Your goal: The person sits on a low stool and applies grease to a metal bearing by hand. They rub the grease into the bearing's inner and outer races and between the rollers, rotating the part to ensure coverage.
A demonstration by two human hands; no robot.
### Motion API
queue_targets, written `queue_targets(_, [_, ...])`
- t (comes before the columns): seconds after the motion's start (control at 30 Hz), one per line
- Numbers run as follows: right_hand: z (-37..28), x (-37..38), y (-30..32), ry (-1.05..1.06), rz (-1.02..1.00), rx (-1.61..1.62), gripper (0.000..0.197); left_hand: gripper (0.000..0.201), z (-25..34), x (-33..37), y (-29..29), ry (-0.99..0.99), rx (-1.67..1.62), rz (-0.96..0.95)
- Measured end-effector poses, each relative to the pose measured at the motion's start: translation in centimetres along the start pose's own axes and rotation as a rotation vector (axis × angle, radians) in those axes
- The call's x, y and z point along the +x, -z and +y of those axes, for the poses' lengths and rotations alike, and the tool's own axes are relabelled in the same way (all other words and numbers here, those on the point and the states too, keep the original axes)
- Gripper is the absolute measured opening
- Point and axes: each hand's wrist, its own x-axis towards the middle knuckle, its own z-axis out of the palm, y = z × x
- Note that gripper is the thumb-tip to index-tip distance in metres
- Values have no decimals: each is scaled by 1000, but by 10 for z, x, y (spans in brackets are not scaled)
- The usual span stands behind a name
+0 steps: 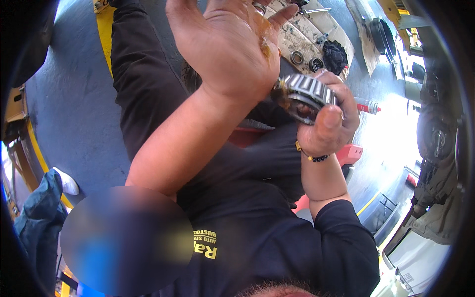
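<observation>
My right hand (339,116) grips a tapered roller bearing (309,89), its fingers and thumb wrapped around the outer side. Shiny rollers show along the bearing's upper rim, and amber grease clings to its left end. My left hand (230,47) is raised beside it, palm turned up and fingers apart, with the heel of the palm close to the bearing's left end. A smear of amber grease (267,47) lies along the palm's edge. A band sits on one finger, and the fingertips are partly cut off by the top edge.
Beyond my hands, a stained sheet (287,37) carries bearing rings (297,57), a black cloth or glove (335,57) and tools. A red-and-white can (368,106) stands right. Vehicle parts (438,138) line the right side. Another person's trouser leg (42,218) and white shoe (67,181) are at left.
</observation>
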Motion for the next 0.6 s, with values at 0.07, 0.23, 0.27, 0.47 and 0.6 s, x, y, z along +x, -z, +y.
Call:
queue_targets(0.07, [6,2,-1,72,85,-43,31,78,2,-2,2,18,-16,23])
queue_targets(0.23, [12,19,-10,137,114,-182,28,77,-4,-13,-9,207,-153,270])
queue_targets(0.27, [5,20,-13,113,65,-182,28,77,-4,-12,-8,199,-136,239])
queue_targets(0.47, [-12,-7,6,-242,-57,171,40,76,3,3,1,243,-154,178])
queue_targets(0.6, [-9,9,5,-419,202,441,37,81,0,-8,9,397,-202,109])
